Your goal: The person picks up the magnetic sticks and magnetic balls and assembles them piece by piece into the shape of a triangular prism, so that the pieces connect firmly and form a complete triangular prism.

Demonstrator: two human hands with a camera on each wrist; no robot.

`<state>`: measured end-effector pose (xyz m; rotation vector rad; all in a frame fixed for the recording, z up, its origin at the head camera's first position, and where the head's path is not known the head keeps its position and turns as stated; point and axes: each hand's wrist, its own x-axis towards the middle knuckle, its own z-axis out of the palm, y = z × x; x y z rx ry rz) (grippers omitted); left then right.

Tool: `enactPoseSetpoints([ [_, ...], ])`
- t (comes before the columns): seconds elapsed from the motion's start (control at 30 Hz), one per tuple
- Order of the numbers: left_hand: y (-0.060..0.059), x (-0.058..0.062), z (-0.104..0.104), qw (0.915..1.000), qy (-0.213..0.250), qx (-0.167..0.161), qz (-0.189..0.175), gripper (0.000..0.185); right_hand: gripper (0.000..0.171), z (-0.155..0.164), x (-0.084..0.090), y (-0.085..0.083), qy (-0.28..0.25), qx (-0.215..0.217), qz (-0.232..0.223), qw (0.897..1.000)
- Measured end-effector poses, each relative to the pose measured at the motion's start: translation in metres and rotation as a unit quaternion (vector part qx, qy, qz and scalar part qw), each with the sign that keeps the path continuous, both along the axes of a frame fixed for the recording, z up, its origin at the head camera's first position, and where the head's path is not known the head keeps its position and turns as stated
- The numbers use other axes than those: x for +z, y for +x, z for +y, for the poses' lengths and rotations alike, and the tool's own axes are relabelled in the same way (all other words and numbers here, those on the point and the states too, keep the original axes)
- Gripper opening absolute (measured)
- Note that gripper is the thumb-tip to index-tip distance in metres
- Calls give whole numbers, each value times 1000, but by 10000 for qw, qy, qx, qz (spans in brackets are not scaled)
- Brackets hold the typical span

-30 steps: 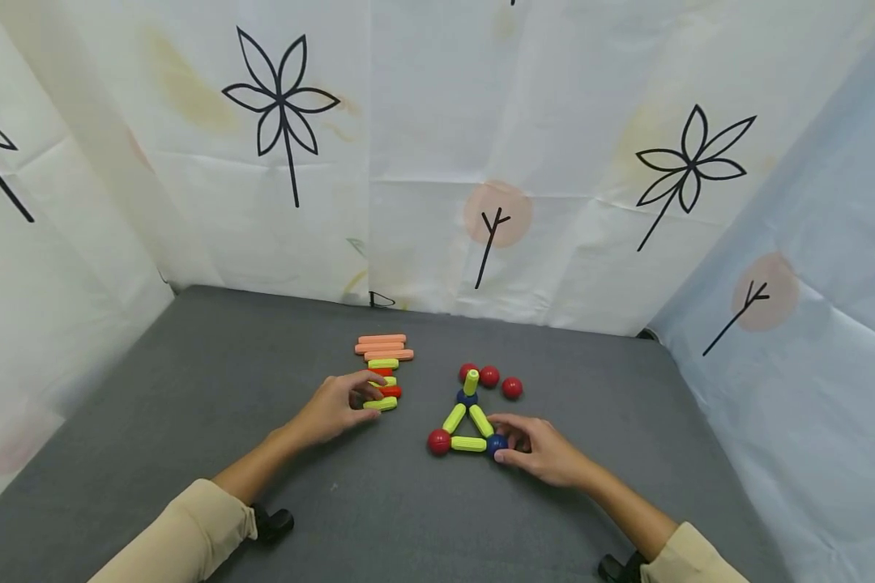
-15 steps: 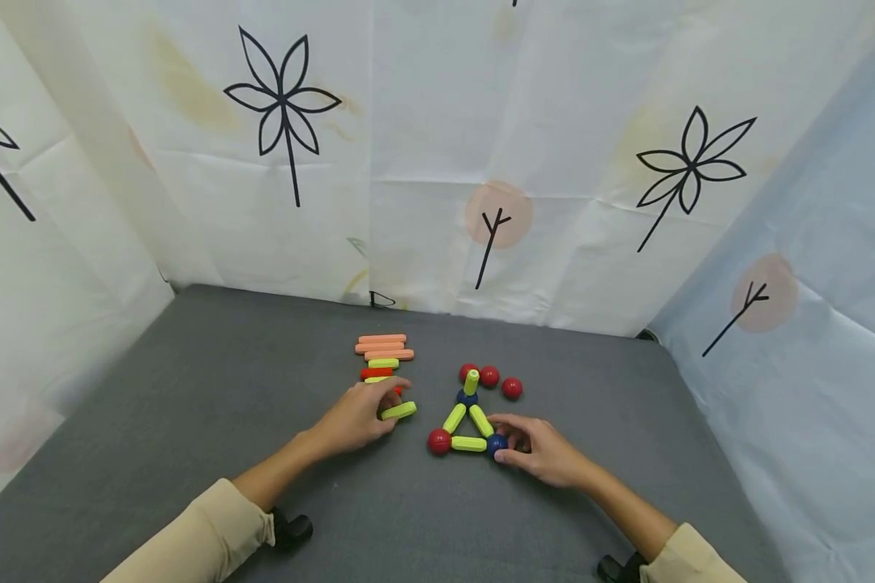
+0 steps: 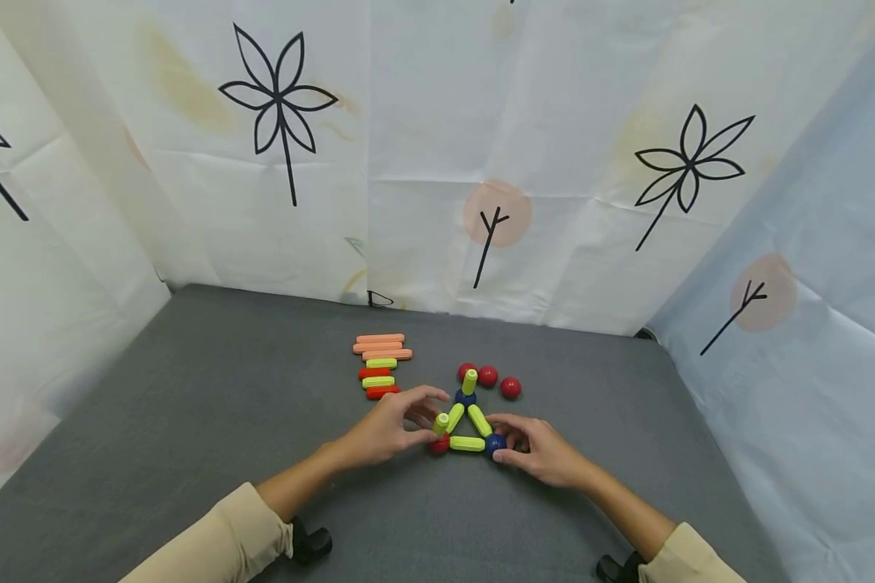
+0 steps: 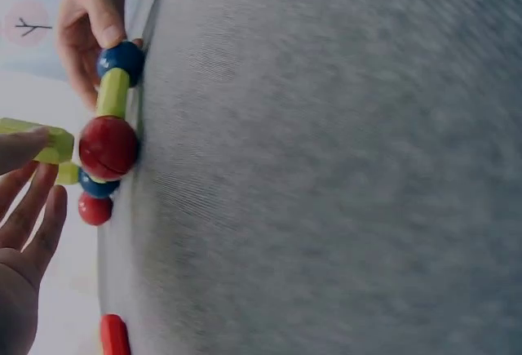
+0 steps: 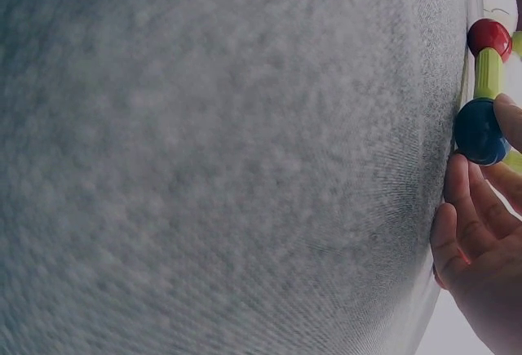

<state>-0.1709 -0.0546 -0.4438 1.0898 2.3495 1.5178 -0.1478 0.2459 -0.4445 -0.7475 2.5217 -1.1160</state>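
Observation:
My left hand point(image 3: 388, 431) pinches a short yellow-green rod point(image 3: 441, 423) above the red ball point(image 3: 440, 445) at the left corner of a triangle. In the left wrist view, the end of that rod point(image 4: 55, 145) faces the red ball point(image 4: 108, 148) with a sliver of space between them. Yellow-green rods point(image 3: 467, 444) make the triangle's sides. With its thumb and fingers, my right hand point(image 3: 547, 455) holds the blue ball point(image 3: 494, 444) at the right corner. Another rod point(image 3: 470, 381) stands up from the far blue ball point(image 3: 465, 398).
Loose red balls point(image 3: 510, 388) lie behind the triangle. Left of it is a column of rods: orange ones point(image 3: 386, 355) at the back, then yellow-green point(image 3: 378, 382) and red ones point(image 3: 382, 393). A white printed cloth point(image 3: 423, 243) borders the grey table point(image 3: 189, 389).
My left hand took the nearest yellow-green rod from the column, moved it right and turned it upright over the left red ball. My right hand stays at the blue ball.

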Motion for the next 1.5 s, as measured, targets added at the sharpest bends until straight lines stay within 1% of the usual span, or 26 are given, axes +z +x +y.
enactPoseSetpoints([
  [0.13,-2,-10,-1,9995,-227,-117,-211,48,51,0,1,0,15,14,-7,10000],
  [0.27,-5,-19,-1,9978,-581,-159,-285,44,50,0,3,-2,-5,77,63,10000],
  [0.33,-6,-23,0,9968,-729,-183,-278,43,48,1,4,-4,-97,43,257,9996],
  [0.4,-8,-25,0,9961,-806,-208,-294,41,43,3,3,-7,-258,-120,658,9974],
  [0.47,-9,-26,1,9957,-833,-213,-344,39,39,4,3,-11,-408,-461,1230,9905],
  [0.53,-10,-25,1,9955,-835,-227,-393,38,37,6,1,-18,-468,-920,1811,9780],
  [0.6,-11,-25,1,9951,-852,-245,-441,37,40,8,-1,-24,-357,-1357,2140,9667],
  [0.63,-11,-25,1,9949,-864,-256,-463,37,43,9,-2,-27,-249,-1524,2202,9631],
  [0.7,-12,-25,1,9946,-869,-286,-485,35,48,11,-4,-33,-1,-1714,2140,9617],
  [0.77,-13,-24,1,9944,-861,-308,-525,34,50,12,-5,-39,224,-1739,1951,9650],
  [0.87,-14,-23,1,9944,-843,-339,-548,34,45,12,-6,-45,363,-1667,1668,9711],
  [0.97,-15,-22,1,9941,-851,-363,-569,33,39,10,-6,-49,348,-1677,1545,9730],
  [1.1,-15,-21,1,9938,-885,-374,-554,32,37,3,2,-51,65,-1735,1748,9692],
  [1.27,-15,-21,0,9944,-858,-374,-495,31,40,-12,24,-49,-483,-1603,1989,9656],
  [1.4,-15,-21,-1,9945,-847,-386,-480,31,40,-27,40,-46,-679,-1337,1845,9713],
  [1.5,-15,-21,-1,9944,-852,-391,-484,31,40,-36,45,-44,-694,-1091,1716,9766],
])
